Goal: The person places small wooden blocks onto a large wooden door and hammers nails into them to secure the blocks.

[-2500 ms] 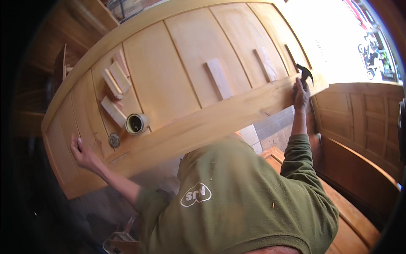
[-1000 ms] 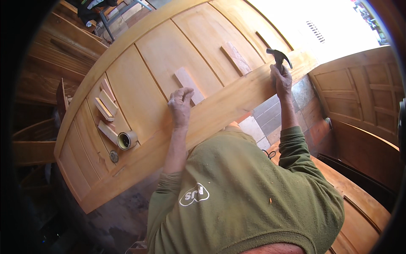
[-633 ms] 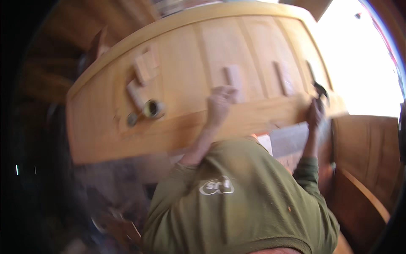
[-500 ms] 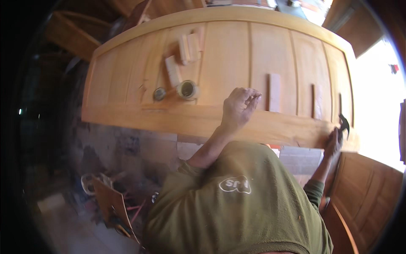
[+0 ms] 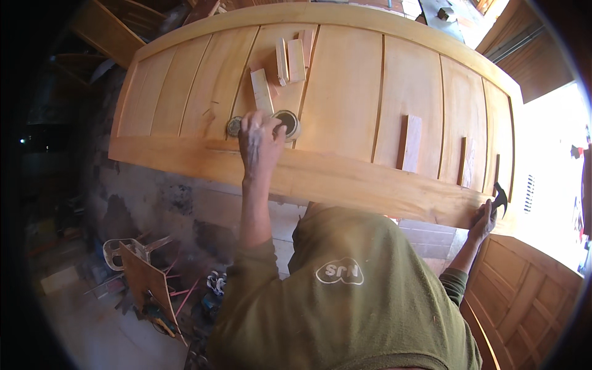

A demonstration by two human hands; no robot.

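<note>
A large pale wooden panel door (image 5: 345, 80) lies flat before me. Over its near rail my left hand (image 5: 260, 140) is lowered, fingers bent and apart, thumb overlapping the rim of a round open can (image 5: 294, 127). Nothing shows in those fingers, though their tips are partly hidden. Just left of the hand rests a small round container (image 5: 234, 126). At the door's right end my right hand (image 5: 484, 221) is closed around a claw hammer (image 5: 501, 198); the dark head sticks up past the fingers, and the handle is mostly hidden.
Several wooden blocks (image 5: 296, 60) lie beyond the can. Separate wood strips (image 5: 411, 143) sit along the door's right half. A panelled wooden piece (image 5: 524, 290) stands at lower right. On the floor at left are a leaning brown board (image 5: 145, 280) and a pale chair-like frame (image 5: 126, 251).
My left hand has moved left from the middle of the near rail to the can, its fingers spreading from a pinched shape. The right hand keeps the hammer near the same corner.
</note>
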